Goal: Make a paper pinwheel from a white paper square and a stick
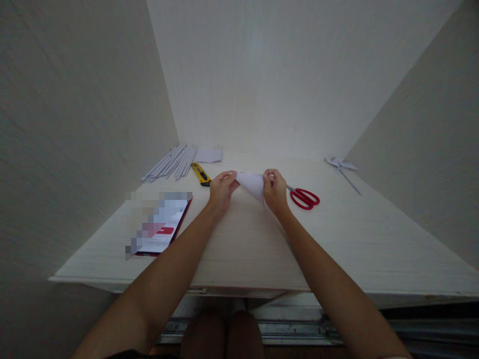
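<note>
Between my two hands a white sheet of paper point(251, 184) is held above the table, folded into a triangle with its tip pointing down to the right. My left hand point(222, 191) pinches its left corner. At the upper right corner, my right hand point(275, 189) grips the paper with curled fingers. Just right of that hand lie scissors with red handles point(304, 198), their blades partly hidden behind it. A yellow box cutter point(201, 174) rests on the table beyond my left hand.
Several thin white paper sticks point(170, 163) lie at the back left beside a stack of white paper point(208, 155). A phone or tablet point(160, 229), partly blurred out, sits at the left. A paper pinwheel on a stick point(342, 167) lies at the back right. Walls enclose the table point(374, 249).
</note>
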Motion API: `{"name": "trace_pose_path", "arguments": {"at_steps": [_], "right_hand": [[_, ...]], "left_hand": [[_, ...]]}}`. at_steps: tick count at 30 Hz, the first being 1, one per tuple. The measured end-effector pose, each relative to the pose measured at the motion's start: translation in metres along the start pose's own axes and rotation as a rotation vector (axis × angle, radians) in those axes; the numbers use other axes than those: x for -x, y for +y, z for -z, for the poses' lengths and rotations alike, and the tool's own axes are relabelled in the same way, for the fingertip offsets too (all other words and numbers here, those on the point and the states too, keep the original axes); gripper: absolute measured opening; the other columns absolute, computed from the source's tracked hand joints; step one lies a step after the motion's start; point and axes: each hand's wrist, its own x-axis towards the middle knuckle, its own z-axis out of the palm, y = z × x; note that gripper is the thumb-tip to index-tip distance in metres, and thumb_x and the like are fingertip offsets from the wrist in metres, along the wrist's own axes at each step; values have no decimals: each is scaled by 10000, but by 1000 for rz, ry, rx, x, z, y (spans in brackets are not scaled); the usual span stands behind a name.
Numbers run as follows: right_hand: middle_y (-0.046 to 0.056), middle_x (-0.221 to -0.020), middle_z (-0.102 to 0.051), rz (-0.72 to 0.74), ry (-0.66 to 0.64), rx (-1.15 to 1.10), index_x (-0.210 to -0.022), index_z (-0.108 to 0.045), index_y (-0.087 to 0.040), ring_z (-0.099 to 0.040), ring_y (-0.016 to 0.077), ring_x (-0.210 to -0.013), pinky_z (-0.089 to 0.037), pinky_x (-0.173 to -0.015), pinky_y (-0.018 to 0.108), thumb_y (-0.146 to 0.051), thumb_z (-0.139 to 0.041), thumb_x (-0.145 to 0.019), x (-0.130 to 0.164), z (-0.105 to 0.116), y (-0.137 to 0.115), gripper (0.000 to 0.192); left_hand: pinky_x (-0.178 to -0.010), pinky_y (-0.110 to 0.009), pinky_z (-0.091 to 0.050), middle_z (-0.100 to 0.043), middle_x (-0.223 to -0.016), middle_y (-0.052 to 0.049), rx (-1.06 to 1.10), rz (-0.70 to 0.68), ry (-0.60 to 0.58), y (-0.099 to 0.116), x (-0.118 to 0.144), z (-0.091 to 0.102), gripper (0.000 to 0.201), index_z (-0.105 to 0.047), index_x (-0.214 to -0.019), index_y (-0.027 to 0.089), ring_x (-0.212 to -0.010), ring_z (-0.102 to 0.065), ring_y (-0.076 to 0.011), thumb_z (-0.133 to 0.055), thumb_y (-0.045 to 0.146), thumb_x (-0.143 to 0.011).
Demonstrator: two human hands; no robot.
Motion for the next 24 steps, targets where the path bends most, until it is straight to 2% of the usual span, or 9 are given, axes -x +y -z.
{"name": "trace_pose_path", "arguments": {"at_steps": [3,9,12,15,20,24], "right_hand": [[-56,-492,-359,17,1,-2,-737,-418,-182,-338,93,-442,-245,-455,219,-233,-394,-778,1,0,-3,69],[-37,-524,-434,36,34,46,-754,-423,-184,-404,106,-465,-284,-472,222,-230,-395,-782,1,3,-6,61],[2,-619,-528,51,26,11,-775,-414,-188,-498,129,-571,-351,-549,239,-222,-386,-788,0,4,-7,46],[15,-656,-553,57,6,-12,-786,-413,-187,-533,139,-631,-376,-605,255,-216,-382,-793,-1,5,-6,42],[-37,-506,-442,14,2,37,-755,-436,-178,-410,100,-446,-285,-461,218,-225,-403,-781,-3,5,0,63],[-62,-442,-378,-80,-17,-37,-744,-439,-173,-308,73,-376,-203,-397,204,-235,-420,-770,-4,5,3,69]], "left_hand": [[-750,-305,-470,-612,-675,-23,-27,81,-75,-1,2,-1,163,-591,-710,92,-669,-592,-112,-675,171,-595],[-805,-354,-471,-641,-762,-50,-98,100,-165,-4,6,-1,259,-594,-797,79,-737,-608,-134,-693,151,-568],[-776,-382,-490,-648,-778,-53,-129,107,-176,-4,7,-1,310,-574,-850,91,-731,-619,-149,-692,136,-566],[-750,-383,-505,-655,-780,-59,-155,91,-174,-5,7,1,324,-563,-858,94,-715,-626,-158,-693,137,-565],[-752,-378,-510,-659,-756,-56,-188,53,-181,-6,6,2,257,-578,-800,92,-703,-624,-154,-689,174,-582],[-753,-360,-512,-661,-756,-61,-197,47,-201,-4,6,2,225,-595,-776,89,-697,-623,-146,-682,188,-594]]}}
